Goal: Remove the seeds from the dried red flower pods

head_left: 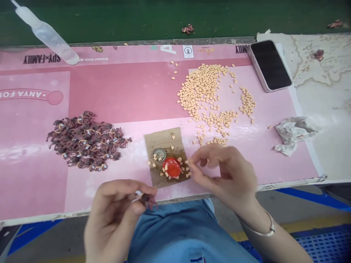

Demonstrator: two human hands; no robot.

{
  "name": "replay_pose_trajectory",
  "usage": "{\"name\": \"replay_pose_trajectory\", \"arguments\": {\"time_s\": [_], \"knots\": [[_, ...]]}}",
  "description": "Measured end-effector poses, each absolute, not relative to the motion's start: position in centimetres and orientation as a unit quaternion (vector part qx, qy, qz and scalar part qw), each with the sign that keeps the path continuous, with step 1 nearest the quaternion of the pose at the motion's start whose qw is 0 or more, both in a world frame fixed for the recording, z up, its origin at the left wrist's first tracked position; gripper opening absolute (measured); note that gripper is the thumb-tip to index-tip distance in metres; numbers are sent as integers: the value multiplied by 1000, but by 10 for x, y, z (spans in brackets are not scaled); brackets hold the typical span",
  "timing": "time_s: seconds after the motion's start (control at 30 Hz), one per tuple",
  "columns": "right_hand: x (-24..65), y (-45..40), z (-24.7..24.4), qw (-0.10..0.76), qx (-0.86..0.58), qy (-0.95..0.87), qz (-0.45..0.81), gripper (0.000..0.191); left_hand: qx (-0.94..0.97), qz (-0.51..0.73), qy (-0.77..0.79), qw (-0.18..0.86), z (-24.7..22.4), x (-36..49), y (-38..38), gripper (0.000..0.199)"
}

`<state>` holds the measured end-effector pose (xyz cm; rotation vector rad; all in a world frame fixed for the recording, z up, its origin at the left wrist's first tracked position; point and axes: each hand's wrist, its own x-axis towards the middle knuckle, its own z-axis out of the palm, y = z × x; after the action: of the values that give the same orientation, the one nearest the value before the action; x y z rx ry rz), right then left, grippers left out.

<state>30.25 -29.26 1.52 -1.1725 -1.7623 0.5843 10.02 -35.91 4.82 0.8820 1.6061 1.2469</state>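
Observation:
My left hand (pixel 117 215) pinches a small maroon figure (pixel 148 200) with a white and yellow part, near the table's front edge. Between the thumb and forefinger of my right hand (pixel 225 175) is a tiny beige piece (pixel 187 162). Just left of those fingertips lies a cardboard square (pixel 155 179), bearing a red cap (pixel 173 168) with shiny red contents and a metal bottle cap (pixel 159 154). Several beige pieces are scattered around both caps. A heap of similar maroon figures (pixel 87 142) lies to the left, and a large spread of beige pieces (pixel 200 87) lies beyond my right hand.
A translucent squeeze bottle (pixel 52 38) lies at the back left. At the right are a phone (pixel 271 65) and a crumpled tissue (pixel 294 133). Behind the pink printed sheet (pixel 123 91) runs a green surface (pixel 131 22) with a loose maroon figure (pixel 188 29) on it.

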Motion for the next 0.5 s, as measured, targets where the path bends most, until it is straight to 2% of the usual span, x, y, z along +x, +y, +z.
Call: {"name": "replay_pose_trajectory", "arguments": {"time_s": [0.07,0.2,0.37,0.5], "knots": [[300,-299,33,476,-437,-716,265,34,378,488,585,527,48,102,-354,15],[299,-305,54,386,-365,-778,335,35,376,464,535,597,45,102,-353,9],[296,-309,50,403,-356,-774,334,36,354,452,522,630,47,103,-358,9],[296,-321,45,369,-372,-796,305,29,365,460,538,605,46,103,-359,10]]}}
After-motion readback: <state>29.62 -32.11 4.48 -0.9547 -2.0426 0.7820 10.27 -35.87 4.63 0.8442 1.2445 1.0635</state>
